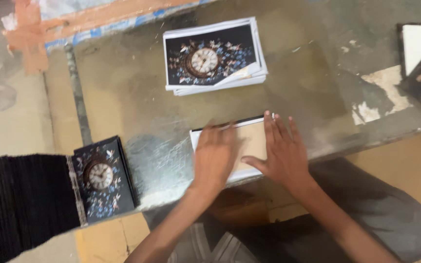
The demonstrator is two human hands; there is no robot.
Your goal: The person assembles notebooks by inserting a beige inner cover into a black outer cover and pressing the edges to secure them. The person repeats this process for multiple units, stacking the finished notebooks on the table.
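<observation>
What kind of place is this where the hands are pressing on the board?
Probably a small bookbinding or printing workshop. A stack of printed clock-picture sheets lies on a worn metal-topped table, finished covers stand in a row, and both hands press a board.

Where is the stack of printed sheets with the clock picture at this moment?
In the head view, the stack of printed sheets lies on the metal table, top centre, beyond the left hand and right hand, which press on a tan board.
</observation>
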